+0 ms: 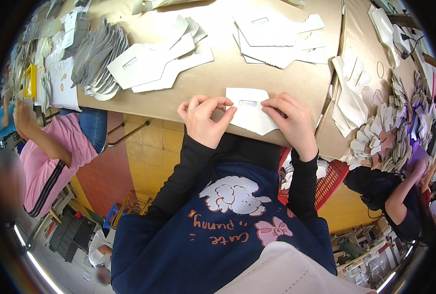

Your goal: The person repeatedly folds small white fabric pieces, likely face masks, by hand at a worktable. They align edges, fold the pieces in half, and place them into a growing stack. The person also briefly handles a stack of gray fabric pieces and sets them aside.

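While a co-worker in a pink shirt (56,159) with black stripes occupies the far left, a thick bundle of grey cut pieces (98,63) lies on the tan-covered table (223,73), and just right of it fans a stack of white cut pieces (154,61) with a small label on top. Next, the left hand (205,117) brings thumb and forefinger close together at the left end of a rectangular label (247,103) on a single white piece (249,120), which is at the table's near edge, before the person's torso. Farther back sits a second white stack (271,39). The right hand (291,117) has thumb and forefinger at the label's right end; I cannot tell whether either hand pinches or merely presses. Rightward come a red plastic basket (333,179) below table level, pale strips (350,98) and clustered pale pieces (374,132).
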`<action>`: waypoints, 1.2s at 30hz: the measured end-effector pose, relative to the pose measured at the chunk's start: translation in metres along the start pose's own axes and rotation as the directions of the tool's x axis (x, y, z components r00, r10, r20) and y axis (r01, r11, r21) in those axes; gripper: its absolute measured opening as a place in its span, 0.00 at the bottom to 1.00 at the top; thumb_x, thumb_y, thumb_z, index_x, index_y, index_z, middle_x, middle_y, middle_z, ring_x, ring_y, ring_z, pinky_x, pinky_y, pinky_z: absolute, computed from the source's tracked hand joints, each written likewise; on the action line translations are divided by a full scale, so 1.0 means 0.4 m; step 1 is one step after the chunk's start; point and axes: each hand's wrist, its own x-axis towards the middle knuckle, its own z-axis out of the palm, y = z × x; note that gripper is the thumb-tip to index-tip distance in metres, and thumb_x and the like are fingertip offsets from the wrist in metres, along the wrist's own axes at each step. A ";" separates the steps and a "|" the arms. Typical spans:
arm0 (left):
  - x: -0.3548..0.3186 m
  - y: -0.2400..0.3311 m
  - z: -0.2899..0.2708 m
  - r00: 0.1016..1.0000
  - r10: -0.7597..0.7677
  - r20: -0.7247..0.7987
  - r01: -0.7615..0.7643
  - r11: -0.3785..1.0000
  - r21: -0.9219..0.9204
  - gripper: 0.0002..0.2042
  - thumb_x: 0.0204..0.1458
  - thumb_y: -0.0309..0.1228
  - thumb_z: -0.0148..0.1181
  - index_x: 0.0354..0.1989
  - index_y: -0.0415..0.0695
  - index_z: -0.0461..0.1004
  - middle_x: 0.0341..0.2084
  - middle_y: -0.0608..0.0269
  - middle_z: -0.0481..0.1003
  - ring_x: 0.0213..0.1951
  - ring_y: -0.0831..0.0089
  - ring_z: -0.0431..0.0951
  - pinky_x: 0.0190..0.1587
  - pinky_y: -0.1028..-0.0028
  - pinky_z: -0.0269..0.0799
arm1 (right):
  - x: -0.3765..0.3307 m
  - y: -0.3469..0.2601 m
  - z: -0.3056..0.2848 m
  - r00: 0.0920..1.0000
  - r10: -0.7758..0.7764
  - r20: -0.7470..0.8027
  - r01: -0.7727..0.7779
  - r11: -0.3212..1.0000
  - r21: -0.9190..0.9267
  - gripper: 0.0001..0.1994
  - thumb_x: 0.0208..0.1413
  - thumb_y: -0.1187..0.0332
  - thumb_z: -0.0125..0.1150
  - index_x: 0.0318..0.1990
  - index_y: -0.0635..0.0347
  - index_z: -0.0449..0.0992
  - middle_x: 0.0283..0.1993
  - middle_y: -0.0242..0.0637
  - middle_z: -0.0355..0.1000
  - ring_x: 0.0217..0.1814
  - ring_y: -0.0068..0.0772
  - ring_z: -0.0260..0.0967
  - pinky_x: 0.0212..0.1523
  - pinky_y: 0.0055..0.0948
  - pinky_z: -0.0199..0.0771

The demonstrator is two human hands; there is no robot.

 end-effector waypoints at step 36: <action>0.006 0.009 0.004 1.000 -0.013 0.013 0.012 0.999 0.053 0.04 0.48 0.36 0.69 0.30 0.54 0.81 0.22 0.82 0.76 0.40 0.76 0.71 0.55 0.61 0.52 | 0.004 -0.007 0.007 0.998 0.057 0.004 -0.057 0.998 0.014 0.07 0.53 0.76 0.68 0.39 0.64 0.82 0.29 0.32 0.69 0.24 0.22 0.63 0.28 0.23 0.65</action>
